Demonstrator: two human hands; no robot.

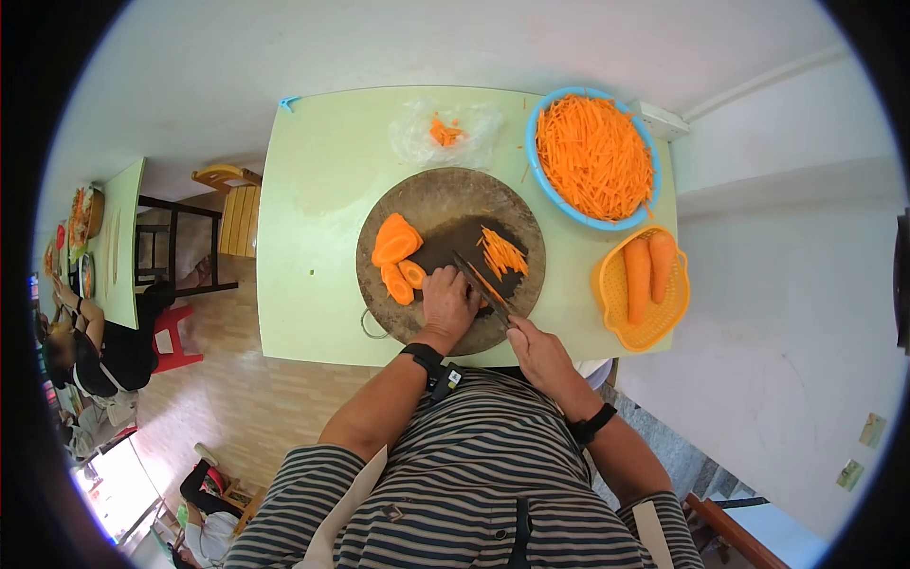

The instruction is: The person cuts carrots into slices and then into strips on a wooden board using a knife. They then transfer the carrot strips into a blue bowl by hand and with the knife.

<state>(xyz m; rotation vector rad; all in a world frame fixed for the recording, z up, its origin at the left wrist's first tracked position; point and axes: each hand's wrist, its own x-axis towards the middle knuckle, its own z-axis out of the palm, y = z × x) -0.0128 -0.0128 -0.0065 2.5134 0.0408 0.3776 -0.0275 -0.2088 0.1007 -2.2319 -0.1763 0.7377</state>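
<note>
My right hand (pixel 538 353) grips a knife (pixel 482 289) by its handle, the blade lying over the round wooden cutting board (pixel 389 204). Close against the blade's left side, my left hand (pixel 449 302) presses down with bent fingers on carrot that is mostly hidden beneath them. Carrot slices (pixel 396 240) lie overlapped at the board's left, with smaller slices (pixel 398 283) just below. Right of the blade is a small pile of carrot strips (pixel 502 253) on the dark, wet part of the board.
A blue basin (pixel 533 171) heaped with shredded carrot stands at the table's back right. Below it, a yellow basket (pixel 633 334) holds two whole carrots (pixel 638 280). A plastic bag (pixel 417 133) with carrot bits lies behind the board. People sit at the left.
</note>
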